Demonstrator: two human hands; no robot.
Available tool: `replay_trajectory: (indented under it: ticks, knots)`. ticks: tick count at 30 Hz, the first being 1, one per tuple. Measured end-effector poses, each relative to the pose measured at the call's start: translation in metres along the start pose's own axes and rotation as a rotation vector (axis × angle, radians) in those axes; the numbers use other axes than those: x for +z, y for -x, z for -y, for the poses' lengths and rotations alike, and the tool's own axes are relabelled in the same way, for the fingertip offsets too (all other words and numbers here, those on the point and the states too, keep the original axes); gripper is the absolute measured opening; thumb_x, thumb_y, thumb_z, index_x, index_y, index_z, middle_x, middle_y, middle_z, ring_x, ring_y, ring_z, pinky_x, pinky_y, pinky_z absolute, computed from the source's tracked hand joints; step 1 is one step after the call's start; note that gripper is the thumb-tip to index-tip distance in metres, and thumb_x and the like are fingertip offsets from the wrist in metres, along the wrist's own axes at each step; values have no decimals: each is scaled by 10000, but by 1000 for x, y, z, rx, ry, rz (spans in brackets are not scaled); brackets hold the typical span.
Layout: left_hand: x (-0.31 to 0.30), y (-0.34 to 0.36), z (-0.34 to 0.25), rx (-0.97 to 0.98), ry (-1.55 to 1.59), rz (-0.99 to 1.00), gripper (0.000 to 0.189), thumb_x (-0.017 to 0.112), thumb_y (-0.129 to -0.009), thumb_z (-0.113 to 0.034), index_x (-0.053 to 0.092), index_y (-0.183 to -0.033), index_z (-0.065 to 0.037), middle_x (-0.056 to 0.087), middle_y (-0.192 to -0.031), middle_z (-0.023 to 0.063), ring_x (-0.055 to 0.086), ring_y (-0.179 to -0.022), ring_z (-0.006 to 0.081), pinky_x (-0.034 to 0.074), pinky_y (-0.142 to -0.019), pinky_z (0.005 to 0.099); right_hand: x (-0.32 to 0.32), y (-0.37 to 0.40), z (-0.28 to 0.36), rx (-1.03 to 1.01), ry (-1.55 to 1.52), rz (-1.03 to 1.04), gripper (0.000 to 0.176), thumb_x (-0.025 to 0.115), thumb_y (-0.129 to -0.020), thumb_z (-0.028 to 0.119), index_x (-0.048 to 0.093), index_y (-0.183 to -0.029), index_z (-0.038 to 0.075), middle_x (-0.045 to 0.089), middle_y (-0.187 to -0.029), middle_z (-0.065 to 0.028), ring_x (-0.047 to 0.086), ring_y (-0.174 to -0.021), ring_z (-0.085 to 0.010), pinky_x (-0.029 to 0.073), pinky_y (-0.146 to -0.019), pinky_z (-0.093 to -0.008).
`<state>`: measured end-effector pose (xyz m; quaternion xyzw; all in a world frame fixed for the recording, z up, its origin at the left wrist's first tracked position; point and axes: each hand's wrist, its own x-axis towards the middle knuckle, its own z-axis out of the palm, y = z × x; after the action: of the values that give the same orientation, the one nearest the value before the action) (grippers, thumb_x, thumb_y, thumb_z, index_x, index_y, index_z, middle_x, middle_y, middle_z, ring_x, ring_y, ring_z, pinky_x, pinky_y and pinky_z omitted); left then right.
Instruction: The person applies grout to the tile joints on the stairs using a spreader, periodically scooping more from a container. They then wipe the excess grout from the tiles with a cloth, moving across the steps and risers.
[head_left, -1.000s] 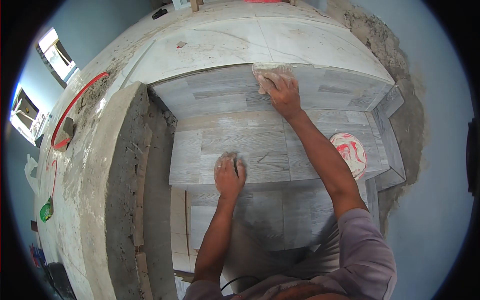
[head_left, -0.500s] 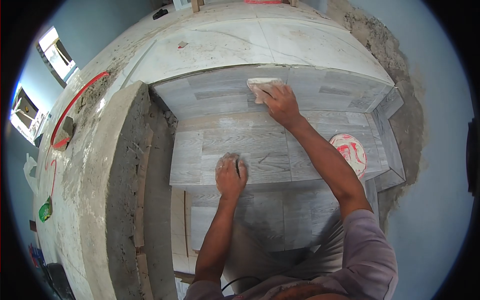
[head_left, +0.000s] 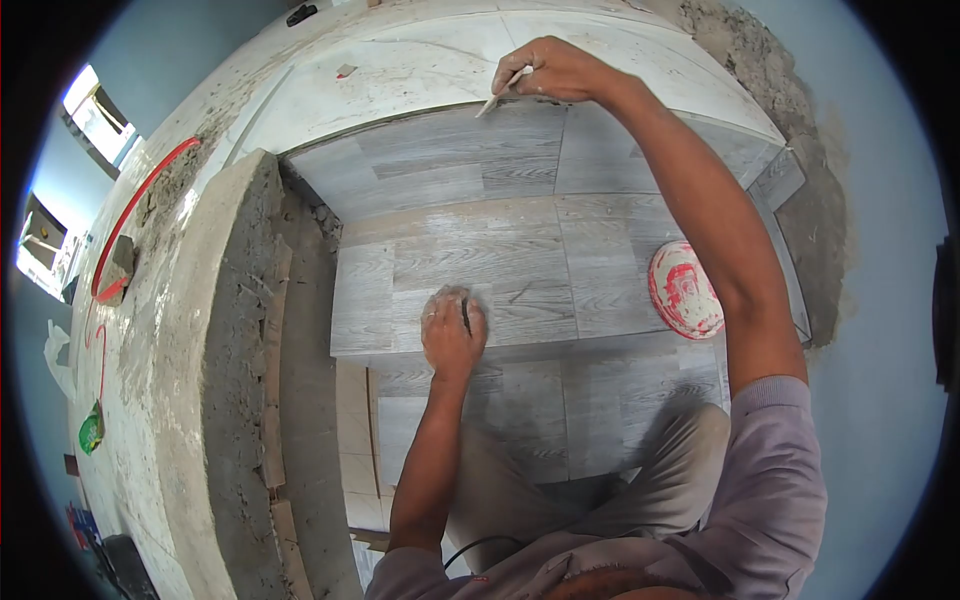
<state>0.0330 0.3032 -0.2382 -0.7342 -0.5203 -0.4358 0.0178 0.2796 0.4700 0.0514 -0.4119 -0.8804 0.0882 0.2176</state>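
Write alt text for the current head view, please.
A person's right hand pinches a thin, pale, flat tool near the top edge of a grey wood-look riser, below a white floor. The left hand rests on the matching tread; a round red-and-white object sits towards the right.

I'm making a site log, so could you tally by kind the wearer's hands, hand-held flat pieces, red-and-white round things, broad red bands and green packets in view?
Hands (left hand, right hand): 2
Hand-held flat piece: 1
Red-and-white round thing: 1
Broad red band: 1
Green packet: 1
Total: 6
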Motion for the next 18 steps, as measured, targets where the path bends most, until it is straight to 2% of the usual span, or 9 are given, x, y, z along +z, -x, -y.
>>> replay_trajectory:
  ticks: [5, 7, 11, 12, 14, 15, 17, 18]
  knots:
    - [1, 0, 0, 31, 17, -17, 219, 598, -877, -182, 646, -1005, -10, 662, -1053, 190, 611, -1012, 401, 457, -929, 485, -42, 34, -52, -59, 71, 50, 235, 590, -727, 64, 724, -917, 33, 713, -900, -88, 647, -882, -214, 500, -863, -359]
    - [0, 1, -1, 1, -1, 9, 225, 601, -876, -182, 643, -1012, -8, 659, -1053, 188, 601, -998, 408, 459, -902, 489, -62, 60, -74, 3, 101, 80, 232, 583, -725, 65, 721, -908, 27, 710, -889, -97, 648, -887, -211, 500, -863, -355]
    - [1, 1, -1, 28, -14, -7, 231, 600, -880, -190, 644, -1015, -8, 654, -1067, 188, 593, -995, 414, 459, -883, 491, -105, 117, -105, 254, 182, 95, 231, 596, -731, 70, 718, -923, 29, 720, -924, -91, 654, -889, -211, 503, -864, -349]
    - [1, 1, -1, 20, -17, 0, 234, 599, -882, -196, 646, -1014, -9, 652, -1073, 189, 592, -999, 415, 459, -885, 491, -114, 133, -110, 255, 183, 92, 231, 596, -731, 70, 718, -923, 29, 720, -924, -91, 654, -889, -211, 503, -864, -349]
    - [2, 0, -1, 14, -19, 9, 237, 598, -884, -203, 648, -1012, -9, 650, -1080, 191, 590, -1002, 416, 459, -886, 491, -122, 160, -111, 253, 233, -50, 311, 645, -831, 184, 720, -1118, 87, 731, -1014, -96, 671, -956, -222, 502, -891, -343]
    - [2, 0, -2, 7, -29, 13, 240, 596, -886, -207, 650, -1010, -10, 649, -1089, 191, 589, -1009, 418, 458, -891, 491, -113, 170, -103, 255, 234, -51, 311, 645, -831, 184, 720, -1118, 87, 731, -1014, -96, 671, -956, -222, 502, -891, -343]
    - [4, 2, -2, -2, -39, 21, 243, 594, -887, -212, 653, -1009, -10, 648, -1097, 192, 588, -1016, 420, 457, -895, 490, -79, 198, -85, 350, 84, -544, 329, 658, -865, 190, 707, -1170, 78, 734, -1031, -90, 663, -968, -172, 494, -895, -312]
    - [4, 2, -2, -8, -51, 28, 245, 594, -887, -214, 656, -1007, -10, 648, -1106, 191, 587, -1028, 420, 456, -902, 489, -55, 205, -79, 354, 83, -546, 329, 658, -865, 190, 707, -1170, 78, 734, -1031, -90, 663, -968, -172, 494, -895, -312]
